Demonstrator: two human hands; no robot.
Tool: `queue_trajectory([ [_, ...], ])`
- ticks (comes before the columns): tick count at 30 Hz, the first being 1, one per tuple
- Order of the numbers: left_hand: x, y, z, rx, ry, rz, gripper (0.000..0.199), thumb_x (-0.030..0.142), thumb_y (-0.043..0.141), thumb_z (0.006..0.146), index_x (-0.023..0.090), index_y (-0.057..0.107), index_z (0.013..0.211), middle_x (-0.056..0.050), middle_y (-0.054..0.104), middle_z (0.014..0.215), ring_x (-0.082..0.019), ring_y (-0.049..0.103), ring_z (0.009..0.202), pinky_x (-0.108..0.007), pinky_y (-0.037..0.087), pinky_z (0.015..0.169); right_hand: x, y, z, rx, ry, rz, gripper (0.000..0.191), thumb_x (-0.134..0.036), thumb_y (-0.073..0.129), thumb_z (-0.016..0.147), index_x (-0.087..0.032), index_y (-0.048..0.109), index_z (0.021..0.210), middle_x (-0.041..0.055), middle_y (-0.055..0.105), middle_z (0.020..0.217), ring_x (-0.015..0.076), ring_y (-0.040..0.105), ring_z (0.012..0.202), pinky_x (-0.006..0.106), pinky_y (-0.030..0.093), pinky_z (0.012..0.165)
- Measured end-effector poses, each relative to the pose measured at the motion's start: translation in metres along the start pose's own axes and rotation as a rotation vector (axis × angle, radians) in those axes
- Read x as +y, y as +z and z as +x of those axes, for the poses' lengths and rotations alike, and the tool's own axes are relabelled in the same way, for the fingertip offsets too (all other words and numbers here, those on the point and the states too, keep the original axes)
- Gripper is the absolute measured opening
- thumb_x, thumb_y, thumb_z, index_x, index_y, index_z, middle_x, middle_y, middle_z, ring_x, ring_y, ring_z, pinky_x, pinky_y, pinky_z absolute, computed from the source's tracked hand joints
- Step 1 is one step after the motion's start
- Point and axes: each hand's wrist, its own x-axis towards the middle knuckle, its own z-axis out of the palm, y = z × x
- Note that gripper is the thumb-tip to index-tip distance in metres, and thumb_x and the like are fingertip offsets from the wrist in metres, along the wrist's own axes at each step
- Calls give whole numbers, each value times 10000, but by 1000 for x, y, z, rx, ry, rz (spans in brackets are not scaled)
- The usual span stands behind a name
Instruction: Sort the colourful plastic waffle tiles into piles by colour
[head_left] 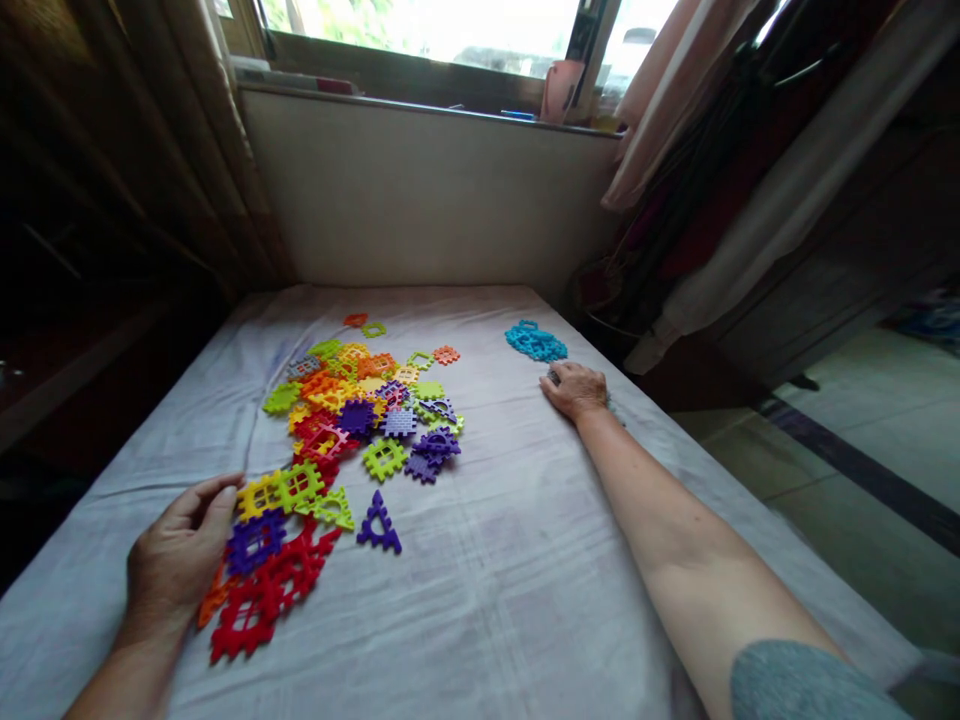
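At the lower left, my left hand (176, 555) pinches the left edge of a yellow window-shaped interlocking tile (259, 497). A green window tile (301, 486) lies against its right side. Just below are a purple square tile (256, 542) and several red tiles (244, 620). My right hand (576, 390) rests on the bed's right side, fingers curled down over grey tiles (555, 377), which it mostly hides. Just beyond it sits a pile of blue tiles (536, 342).
A mixed heap of coloured tiles (356, 416) spreads over the left half of the white bed sheet (480, 600). One purple triangle tile (380, 523) lies apart. Behind are a low wall (435, 190) and a window; clothes (720, 200) hang at the right.
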Motion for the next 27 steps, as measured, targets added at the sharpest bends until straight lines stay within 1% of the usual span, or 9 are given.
queue_trajectory([
  [4, -4, 3, 1, -9, 4, -39, 448, 547, 521, 678, 263, 748, 941, 1, 783, 938, -223, 708, 897, -308, 533, 776, 5, -1, -21, 137, -10, 34, 420, -444, 490, 931, -242, 675, 1249, 132, 613, 1338, 305, 540, 1158, 436, 359, 956],
  [7, -7, 4, 1, -25, 20, -59, 454, 539, 518, 698, 249, 750, 959, -12, 783, 930, -221, 713, 884, -302, 535, 763, 11, 3, -46, 244, 24, 43, 460, -458, 488, 935, -217, 634, 1298, 164, 538, 1421, 339, 436, 1292, 503, 323, 1026],
  [10, -7, 4, 0, -16, 40, -47, 447, 545, 510, 725, 255, 753, 962, -13, 783, 915, -214, 716, 858, -286, 529, 714, 16, 11, -62, 220, 153, 64, 547, -519, 465, 937, -215, 553, 1383, 191, 428, 1501, 371, 336, 1376, 585, 305, 1044],
  [13, -8, 4, 0, -12, 61, -57, 437, 542, 508, 742, 260, 753, 969, -14, 782, 904, -203, 714, 831, -272, 519, 683, 16, 19, -58, 75, 270, 126, 599, -551, 421, 940, -230, 483, 1441, 195, 371, 1529, 359, 314, 1401, 587, 317, 1052],
  [16, -9, 5, -1, -10, 83, -72, 429, 533, 509, 752, 253, 752, 967, -17, 779, 883, -194, 708, 792, -265, 516, 660, 13, 24, -40, -1, 297, 176, 617, -532, 446, 919, -226, 463, 1455, 203, 392, 1509, 354, 344, 1386, 560, 328, 1064],
  [19, -10, 6, -1, -2, 87, -85, 423, 528, 513, 756, 247, 754, 960, -18, 774, 845, -190, 699, 761, -263, 518, 651, 11, 26, -24, 10, 281, 202, 623, -515, 477, 895, -221, 469, 1444, 207, 435, 1471, 363, 377, 1354, 556, 326, 1068],
  [21, -9, 6, -2, -6, 70, -85, 432, 526, 511, 755, 240, 755, 967, -23, 768, 831, -193, 696, 758, -270, 523, 663, 10, 26, -22, 20, 274, 205, 634, -524, 482, 889, -210, 469, 1439, 207, 444, 1462, 363, 378, 1346, 559, 312, 1073],
  [24, -8, 7, -2, -27, 51, -91, 441, 521, 506, 757, 235, 753, 986, -31, 768, 861, -201, 700, 794, -282, 530, 697, 4, 24, -30, 98, 236, 192, 629, -514, 474, 901, -190, 463, 1440, 206, 427, 1484, 359, 355, 1359, 583, 260, 1095],
  [27, -9, 7, -1, -43, 60, -103, 435, 517, 508, 766, 235, 748, 994, -34, 769, 890, -203, 702, 824, -288, 535, 735, -12, 18, -49, 191, 154, 207, 563, -426, 455, 925, -165, 495, 1423, 200, 412, 1513, 345, 328, 1391, 570, 224, 1125],
])
